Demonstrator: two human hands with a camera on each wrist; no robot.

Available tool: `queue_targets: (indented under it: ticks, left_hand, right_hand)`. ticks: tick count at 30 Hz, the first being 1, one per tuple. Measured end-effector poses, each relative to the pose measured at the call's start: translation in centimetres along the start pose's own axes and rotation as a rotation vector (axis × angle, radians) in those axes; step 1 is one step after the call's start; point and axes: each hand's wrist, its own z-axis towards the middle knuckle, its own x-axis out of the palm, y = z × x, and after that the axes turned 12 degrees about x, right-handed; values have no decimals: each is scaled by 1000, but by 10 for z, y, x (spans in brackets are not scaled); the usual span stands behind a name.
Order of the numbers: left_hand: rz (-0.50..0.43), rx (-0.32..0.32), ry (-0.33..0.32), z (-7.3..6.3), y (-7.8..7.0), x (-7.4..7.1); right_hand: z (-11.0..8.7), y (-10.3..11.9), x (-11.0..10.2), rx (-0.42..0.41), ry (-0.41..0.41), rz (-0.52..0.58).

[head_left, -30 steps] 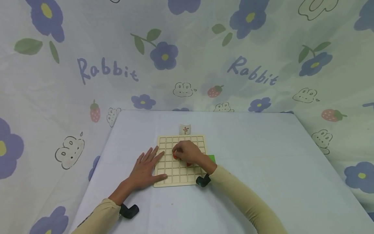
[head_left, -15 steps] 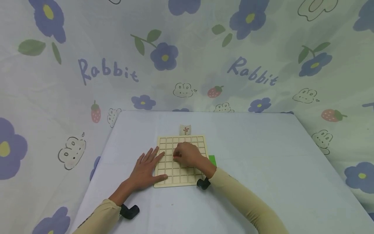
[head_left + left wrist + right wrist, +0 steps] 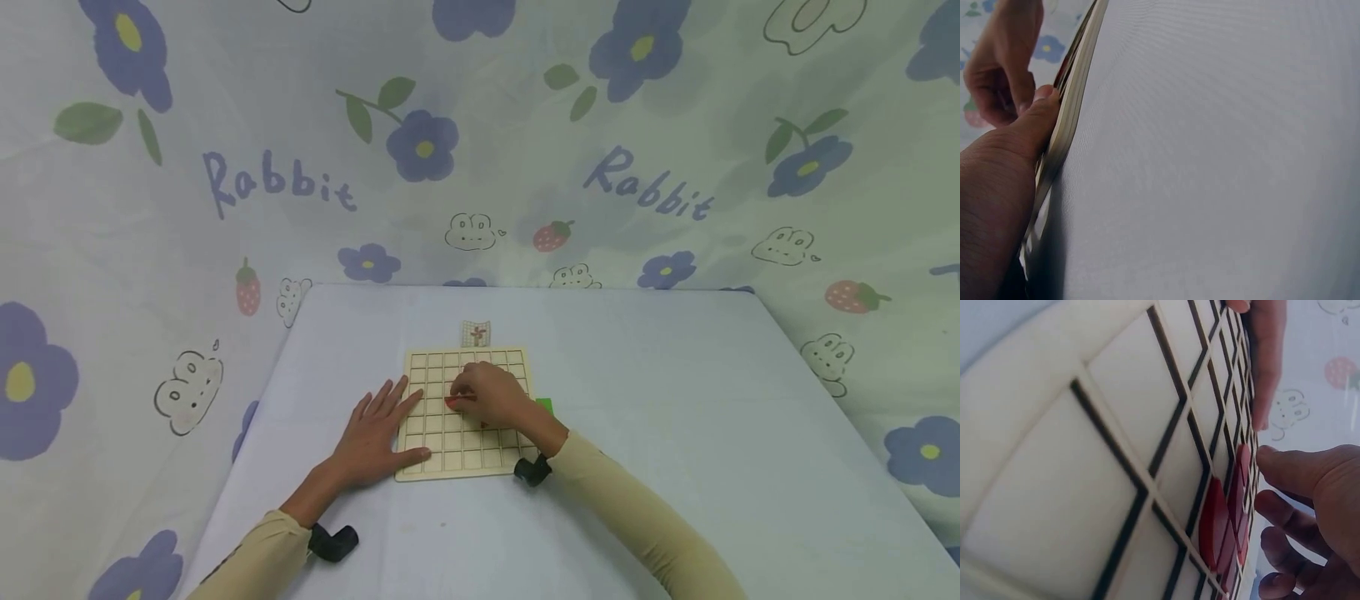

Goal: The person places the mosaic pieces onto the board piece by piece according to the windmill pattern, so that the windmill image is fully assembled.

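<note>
A pale wooden grid board (image 3: 435,439) lies on the white table. My left hand (image 3: 377,435) rests spread along its left edge, with the thumb on the front left corner area. Over the middle of the board is my right hand (image 3: 491,396), its fingers loosely bent. A red piece (image 3: 452,402) sits in the grid at those fingertips. In the right wrist view several red pieces (image 3: 1215,528) stand set in the cells, and the thumb and bent fingers (image 3: 1285,465) are right beside them, apart from each other. My palm hides part of the board.
A small card (image 3: 476,334) with a red pinwheel picture lies behind the board. Something bright green (image 3: 544,406) shows at the board's right edge, partly behind my right wrist. A patterned cloth (image 3: 420,233) hangs behind the table.
My right hand first pinches the red piece at the cell, then shifts slightly right, leaving more of the piece showing. The left hand stays in place.
</note>
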Motion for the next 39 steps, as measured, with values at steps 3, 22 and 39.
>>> queue_targets:
  ticks: [3,22,39]
  left_hand:
    - [5,2,-6,1,0,0]
    - [19,-12,-12,0,-1,2]
    - [19,2,-40,0,-1,5]
  right_hand:
    - [-4,-9,-5,21,2,16]
    - [-55,-70,-38,262,-21,81]
    - [-71,-102,-35,302,-47,33]
